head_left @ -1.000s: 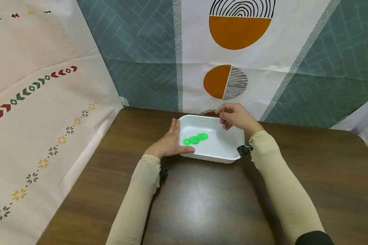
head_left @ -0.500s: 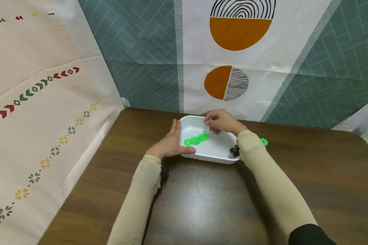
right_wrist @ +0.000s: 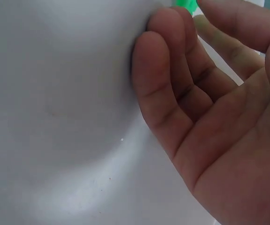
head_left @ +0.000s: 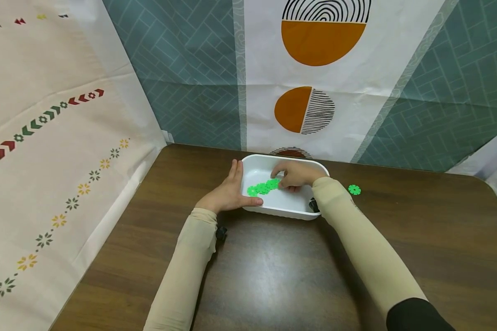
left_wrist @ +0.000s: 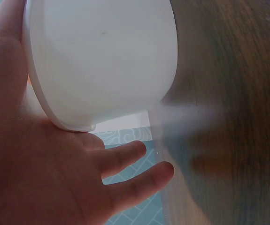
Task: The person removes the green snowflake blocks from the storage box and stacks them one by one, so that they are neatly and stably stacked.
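Note:
Several bright green, notched plastic discs (head_left: 262, 189) lie in an overlapping row inside a white plastic tray (head_left: 290, 214). My left hand (head_left: 228, 193) braces the tray's left end, its thumb along the front rim and its other fingers extended outside. In the left wrist view, two straight fingers (left_wrist: 135, 187) stand away from the tray wall. Inside the tray, my right hand (head_left: 296, 175) has thumb and index finger around the row's right end, apart from each other. The right wrist view shows its other fingers (right_wrist: 156, 70) curled against the tray floor, with a bit of green (right_wrist: 186, 4) beyond.
One loose green disc (head_left: 354, 190) lies on the brown wooden table (head_left: 265, 266), right of the tray. A patterned cloth (head_left: 190, 92) hangs just behind the table's far edge, and a cream cloth (head_left: 66, 151) borders the left side.
My right hand has moved left and down from the tray's back right rim to the green discs. The sleeve has uncovered the loose disc on the table. The left hand keeps its place.

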Tool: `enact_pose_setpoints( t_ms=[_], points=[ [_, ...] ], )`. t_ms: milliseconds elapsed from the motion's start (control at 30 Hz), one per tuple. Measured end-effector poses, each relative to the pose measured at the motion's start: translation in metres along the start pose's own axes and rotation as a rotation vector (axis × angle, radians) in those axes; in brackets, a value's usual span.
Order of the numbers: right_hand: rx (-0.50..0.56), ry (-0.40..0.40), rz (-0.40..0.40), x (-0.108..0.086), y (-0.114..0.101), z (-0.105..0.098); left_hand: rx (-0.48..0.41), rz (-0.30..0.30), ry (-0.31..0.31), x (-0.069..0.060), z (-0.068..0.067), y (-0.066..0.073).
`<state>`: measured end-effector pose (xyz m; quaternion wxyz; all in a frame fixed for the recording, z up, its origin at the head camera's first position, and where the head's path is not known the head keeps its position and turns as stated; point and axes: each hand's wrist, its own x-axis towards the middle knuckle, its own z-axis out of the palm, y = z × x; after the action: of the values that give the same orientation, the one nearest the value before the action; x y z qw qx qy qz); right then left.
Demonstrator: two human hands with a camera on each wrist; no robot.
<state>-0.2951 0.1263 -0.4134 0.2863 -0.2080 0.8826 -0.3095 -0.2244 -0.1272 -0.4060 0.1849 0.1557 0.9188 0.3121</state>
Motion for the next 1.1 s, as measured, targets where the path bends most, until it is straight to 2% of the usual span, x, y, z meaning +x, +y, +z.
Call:
enact_pose_setpoints(
  t_ms=[333, 567, 767, 1100],
  points=[
    [-0.081, -0.001, -0.032, 0.002, -0.001, 0.003, 0.010, 0.007, -0.001, 0.001, 0.000, 0.003],
    [-0.084, 0.017, -0.010, 0.002, -0.002, 0.003, 0.007, 0.003, 0.000, 0.000, 0.000, 0.003],
    [-0.016, 0.053, -0.016, -0.002, -0.005, 0.002, -0.002, 0.001, 0.000, 0.002, 0.000, 0.003],
    [0.240, 0.178, -0.116, -0.010, -0.015, -0.005, 0.003, -0.014, 0.001, 0.001, 0.000, 0.003]
  ],
)
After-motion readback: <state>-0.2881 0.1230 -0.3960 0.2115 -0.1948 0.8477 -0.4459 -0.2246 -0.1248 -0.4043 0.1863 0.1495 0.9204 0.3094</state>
